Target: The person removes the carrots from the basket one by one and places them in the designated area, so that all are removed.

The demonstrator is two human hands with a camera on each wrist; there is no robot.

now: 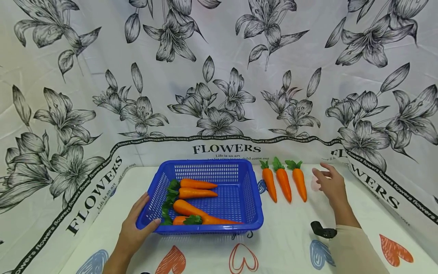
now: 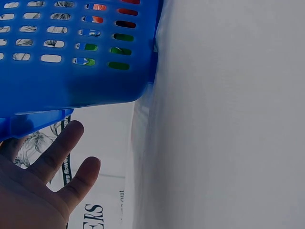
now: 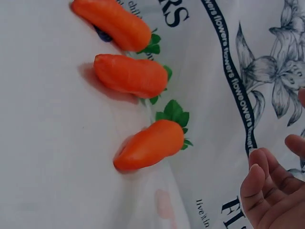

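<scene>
At the left side, my left hand (image 1: 135, 228) lies against the near left corner of the blue basket (image 1: 205, 229), with the thumb over the near rim and the other fingers along the outer side. The left wrist view shows these fingers quite straight and spread, not clenched, so I think this light touch serves only to steady the basket on the white tablecloth (image 1: 284, 236). Inside, the carrots lie mostly in the left and near part: an upper carrot (image 1: 198, 183), a second carrot (image 1: 197, 193) just below it, a long carrot (image 1: 202, 215) slanting towards the near right, and a half-hidden carrot (image 1: 179, 220) behind the near rim. The first three keep their leaves to the left – perhaps so that they sit neatly in a row. To the right of the basket, on the cloth, three more lie side by side: a left carrot (image 1: 269, 185), a middle carrot (image 1: 283, 185) and a right carrot (image 1: 299, 184). Their tips point towards me, probably so that each one is easy to reach. Further right, my right hand (image 1: 332, 186) hangs near them but apart – its fingers are loosely bent and grasp nothing.
</scene>
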